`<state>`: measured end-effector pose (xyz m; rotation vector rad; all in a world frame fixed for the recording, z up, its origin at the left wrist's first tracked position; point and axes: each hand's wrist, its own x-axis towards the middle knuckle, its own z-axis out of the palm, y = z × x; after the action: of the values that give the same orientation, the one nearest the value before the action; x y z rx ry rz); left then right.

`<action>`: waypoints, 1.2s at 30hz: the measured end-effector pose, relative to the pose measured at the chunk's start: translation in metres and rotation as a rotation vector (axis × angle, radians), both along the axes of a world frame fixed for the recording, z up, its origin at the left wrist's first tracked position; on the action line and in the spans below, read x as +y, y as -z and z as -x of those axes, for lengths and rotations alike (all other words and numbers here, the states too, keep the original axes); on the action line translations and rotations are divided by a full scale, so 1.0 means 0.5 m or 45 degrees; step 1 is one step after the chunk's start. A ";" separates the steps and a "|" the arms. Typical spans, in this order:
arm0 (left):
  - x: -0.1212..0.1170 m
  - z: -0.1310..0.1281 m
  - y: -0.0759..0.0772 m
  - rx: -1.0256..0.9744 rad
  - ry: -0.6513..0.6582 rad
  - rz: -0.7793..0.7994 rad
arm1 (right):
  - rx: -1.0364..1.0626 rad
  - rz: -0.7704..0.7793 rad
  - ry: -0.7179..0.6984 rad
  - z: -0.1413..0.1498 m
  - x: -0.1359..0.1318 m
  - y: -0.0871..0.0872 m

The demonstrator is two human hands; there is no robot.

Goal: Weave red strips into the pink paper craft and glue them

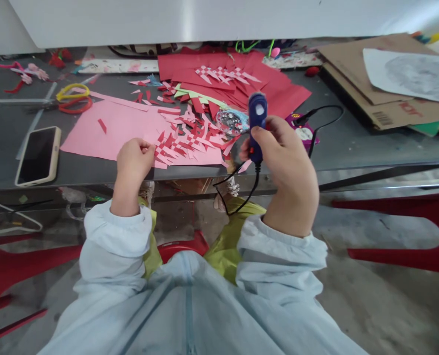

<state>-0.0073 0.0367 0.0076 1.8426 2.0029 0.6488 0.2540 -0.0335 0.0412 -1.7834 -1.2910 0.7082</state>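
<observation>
My right hand (pixel 284 162) is wrapped round a dark blue corded handheld device (pixel 257 125) with a pale button, raised above the table's front edge. Its thumb presses on the body, and a black cord hangs from the lower end. My left hand (pixel 135 160) is closed in a pinch at the left end of several woven pink and red paper strips (pixel 180 143). What lies between its fingertips is hidden. The strips rest on a pink paper sheet (pixel 93 125). Near the device is a small clear container (pixel 230 122) of shiny bits.
Red paper sheets (pixel 286 93) lie at the back with another woven strip (pixel 223 75). Scissors (pixel 73 101) and a phone (pixel 38 155) lie left. A purple box (pixel 306 135) with a plugged-in cable and cardboard (pixel 352 84) are right. Red stools (pixel 400 222) stand below.
</observation>
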 end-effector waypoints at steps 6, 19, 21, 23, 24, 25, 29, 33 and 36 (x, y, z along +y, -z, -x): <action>-0.001 0.064 -0.011 -0.318 -0.030 -0.009 | 0.603 0.035 -0.138 0.017 0.006 -0.004; -0.012 0.111 -0.027 -0.152 -0.178 0.094 | 0.666 0.150 -0.219 0.057 0.021 -0.010; -0.014 0.115 -0.026 -0.152 -0.180 0.090 | 0.656 0.187 -0.219 0.066 0.023 -0.014; -0.018 0.118 -0.027 -0.149 -0.176 0.087 | 0.625 0.209 -0.226 0.073 0.025 -0.014; -0.021 0.118 -0.027 -0.145 -0.170 0.085 | 0.609 0.205 -0.251 0.077 0.026 -0.013; -0.023 0.117 -0.027 -0.138 -0.162 0.087 | 0.602 0.188 -0.294 0.080 0.028 -0.011; -0.030 0.109 -0.025 -0.099 -0.170 0.098 | 0.665 0.073 -0.512 0.095 0.035 0.001; -0.029 0.099 -0.022 -0.030 -0.195 0.118 | 0.671 0.091 -0.545 0.113 0.041 0.010; -0.031 0.097 -0.022 0.026 -0.217 0.104 | 0.656 0.166 -0.520 0.125 0.044 0.010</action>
<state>-0.0558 0.0214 0.0185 1.6519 2.1828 0.5871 0.1915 -0.0112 0.0362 -1.3081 -1.2704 1.4026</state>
